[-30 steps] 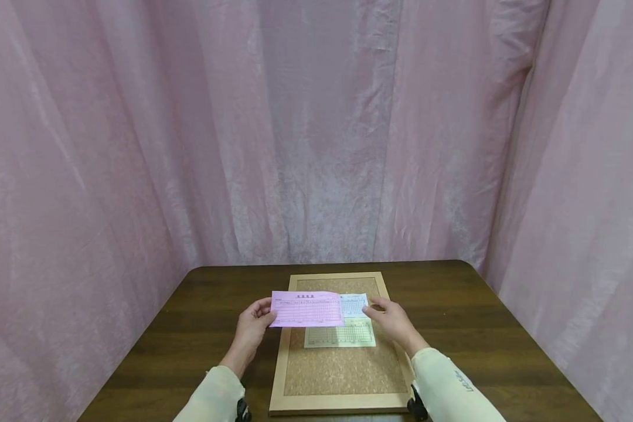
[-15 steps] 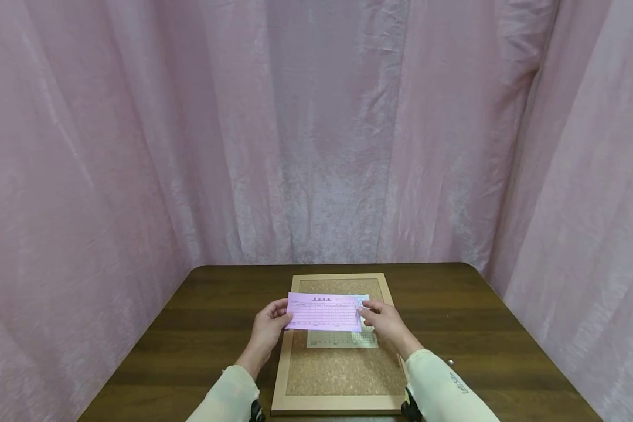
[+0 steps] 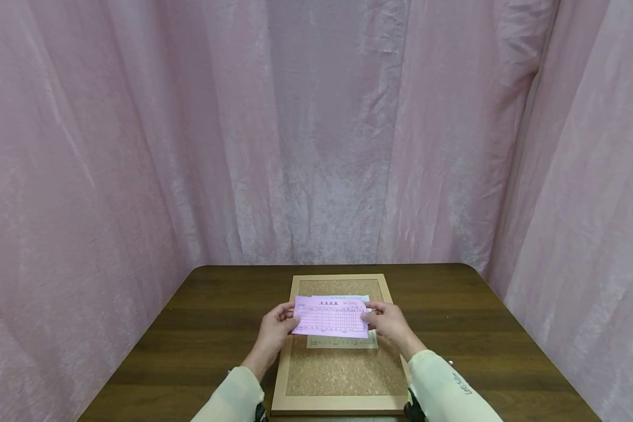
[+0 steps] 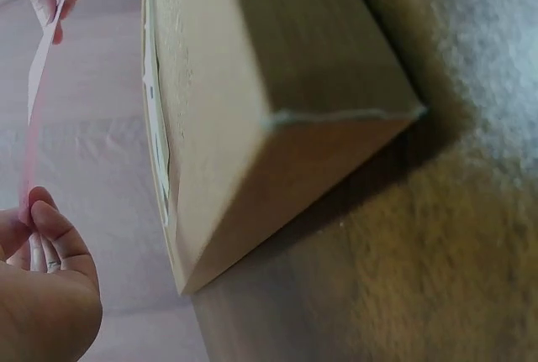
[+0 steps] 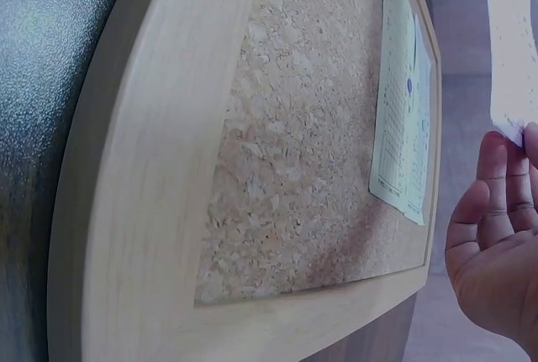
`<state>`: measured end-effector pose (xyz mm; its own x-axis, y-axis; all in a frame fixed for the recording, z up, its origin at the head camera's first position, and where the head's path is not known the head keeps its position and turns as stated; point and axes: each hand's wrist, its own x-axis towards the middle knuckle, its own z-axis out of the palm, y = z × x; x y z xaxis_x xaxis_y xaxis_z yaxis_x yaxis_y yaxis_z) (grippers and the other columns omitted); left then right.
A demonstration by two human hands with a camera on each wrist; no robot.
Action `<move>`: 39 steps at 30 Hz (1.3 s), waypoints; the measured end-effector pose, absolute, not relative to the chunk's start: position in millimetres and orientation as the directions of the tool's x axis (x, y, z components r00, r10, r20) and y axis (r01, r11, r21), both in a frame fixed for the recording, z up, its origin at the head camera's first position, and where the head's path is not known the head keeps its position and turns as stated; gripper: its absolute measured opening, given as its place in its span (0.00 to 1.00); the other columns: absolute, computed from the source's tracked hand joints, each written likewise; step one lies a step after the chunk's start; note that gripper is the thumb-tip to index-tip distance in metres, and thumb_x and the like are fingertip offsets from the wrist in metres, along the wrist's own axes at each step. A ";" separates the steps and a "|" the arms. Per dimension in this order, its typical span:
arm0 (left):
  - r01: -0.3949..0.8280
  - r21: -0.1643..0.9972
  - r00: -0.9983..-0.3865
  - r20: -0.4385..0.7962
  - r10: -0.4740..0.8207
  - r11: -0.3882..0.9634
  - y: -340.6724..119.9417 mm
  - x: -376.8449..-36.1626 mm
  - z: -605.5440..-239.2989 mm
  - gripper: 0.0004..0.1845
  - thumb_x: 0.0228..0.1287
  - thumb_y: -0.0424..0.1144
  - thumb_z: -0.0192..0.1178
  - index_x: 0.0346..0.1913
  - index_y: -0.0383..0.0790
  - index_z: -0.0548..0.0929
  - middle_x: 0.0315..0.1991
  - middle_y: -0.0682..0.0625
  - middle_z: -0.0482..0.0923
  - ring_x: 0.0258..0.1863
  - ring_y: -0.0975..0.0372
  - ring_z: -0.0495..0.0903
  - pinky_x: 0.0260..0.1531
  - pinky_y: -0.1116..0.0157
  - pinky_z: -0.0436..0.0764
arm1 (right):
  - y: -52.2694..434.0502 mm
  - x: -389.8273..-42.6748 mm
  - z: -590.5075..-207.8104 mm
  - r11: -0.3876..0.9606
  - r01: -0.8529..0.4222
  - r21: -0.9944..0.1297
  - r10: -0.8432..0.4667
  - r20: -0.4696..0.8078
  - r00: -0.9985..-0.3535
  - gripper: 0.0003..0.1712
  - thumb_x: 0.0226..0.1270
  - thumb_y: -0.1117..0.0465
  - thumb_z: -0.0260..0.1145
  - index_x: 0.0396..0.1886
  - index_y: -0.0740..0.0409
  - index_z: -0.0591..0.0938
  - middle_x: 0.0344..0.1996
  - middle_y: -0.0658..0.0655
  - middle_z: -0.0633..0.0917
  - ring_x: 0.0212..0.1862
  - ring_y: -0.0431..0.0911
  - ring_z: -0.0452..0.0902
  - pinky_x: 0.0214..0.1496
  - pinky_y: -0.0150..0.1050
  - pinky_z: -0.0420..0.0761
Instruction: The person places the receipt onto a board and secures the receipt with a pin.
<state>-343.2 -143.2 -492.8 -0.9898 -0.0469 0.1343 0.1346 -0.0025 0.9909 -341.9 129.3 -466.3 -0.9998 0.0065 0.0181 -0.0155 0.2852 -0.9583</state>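
A pink printed slip (image 3: 331,317) is held flat above a cork board (image 3: 343,369) with a pale wooden frame that lies on the brown table. My left hand (image 3: 279,324) pinches the slip's left edge and my right hand (image 3: 382,319) pinches its right edge. In the left wrist view the pink slip (image 4: 38,93) shows edge-on between thumb and fingers (image 4: 46,228). Under it on the cork lie a light blue slip (image 3: 361,298) and a pale green slip (image 3: 343,342), both mostly covered. The right wrist view shows those two slips (image 5: 402,118) on the cork and my right hand (image 5: 496,244).
The dark wooden table (image 3: 211,328) extends to both sides of the board. Pink curtains (image 3: 316,135) close in the back and both sides. A small pale speck (image 3: 450,363) lies on the table at the right of my right sleeve.
Both hands have carried the pink slip to the right and slightly nearer, from left of the board's middle to over the blue and green slips, covering most of them.
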 end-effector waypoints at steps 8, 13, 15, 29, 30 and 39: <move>0.120 0.992 -0.992 0.121 -0.040 0.029 -142.5 -341.3 -492.1 0.16 0.66 0.25 0.60 0.56 0.25 0.78 0.34 0.47 0.77 0.31 0.63 0.76 0.30 0.67 0.79 | 132.4 -339.6 -463.0 0.292 -0.019 -0.956 0.013 0.024 -1.000 0.20 0.64 0.71 0.65 0.56 0.70 0.80 0.28 0.56 0.82 0.27 0.46 0.81 0.31 0.46 0.79; 0.128 0.991 -0.992 0.128 -0.011 0.049 -144.1 -340.7 -494.4 0.17 0.65 0.23 0.60 0.56 0.25 0.78 0.33 0.47 0.76 0.29 0.62 0.76 0.31 0.63 0.81 | 134.7 -336.4 -461.8 0.308 -0.003 -0.951 0.035 0.014 -0.999 0.21 0.63 0.71 0.66 0.56 0.69 0.80 0.28 0.56 0.82 0.25 0.45 0.81 0.33 0.50 0.81; 0.130 0.990 -0.991 0.131 0.003 0.058 -144.1 -339.8 -495.1 0.17 0.64 0.23 0.60 0.56 0.25 0.78 0.33 0.47 0.76 0.29 0.62 0.76 0.30 0.63 0.80 | 135.5 -334.4 -461.3 0.315 0.004 -0.949 0.040 0.009 -0.999 0.20 0.63 0.71 0.66 0.56 0.68 0.81 0.28 0.56 0.82 0.25 0.45 0.81 0.33 0.50 0.82; 0.127 0.986 -0.991 0.121 0.055 0.112 -141.6 -329.1 -497.8 0.18 0.63 0.24 0.61 0.57 0.25 0.78 0.34 0.46 0.76 0.31 0.61 0.76 0.31 0.60 0.81 | 142.5 -327.1 -462.9 0.370 -0.020 -0.929 0.027 0.032 -0.999 0.12 0.65 0.70 0.65 0.47 0.68 0.84 0.25 0.54 0.83 0.25 0.48 0.82 0.25 0.41 0.78; 0.124 0.985 -0.991 0.118 0.056 0.117 -141.7 -328.4 -498.3 0.18 0.63 0.24 0.61 0.56 0.25 0.78 0.34 0.47 0.76 0.31 0.61 0.76 0.30 0.60 0.81 | 143.2 -327.1 -463.6 0.373 -0.019 -0.928 0.021 0.029 -0.999 0.12 0.64 0.70 0.65 0.47 0.68 0.84 0.24 0.54 0.82 0.25 0.48 0.82 0.25 0.41 0.78; 0.131 0.981 -0.989 0.120 0.082 0.141 -141.4 -322.4 -501.2 0.18 0.60 0.22 0.62 0.54 0.22 0.78 0.31 0.48 0.75 0.28 0.62 0.75 0.26 0.63 0.81 | 148.7 -322.5 -469.1 0.402 -0.039 -0.915 -0.015 0.036 -0.999 0.12 0.62 0.72 0.66 0.45 0.71 0.83 0.23 0.56 0.82 0.23 0.49 0.81 0.21 0.37 0.78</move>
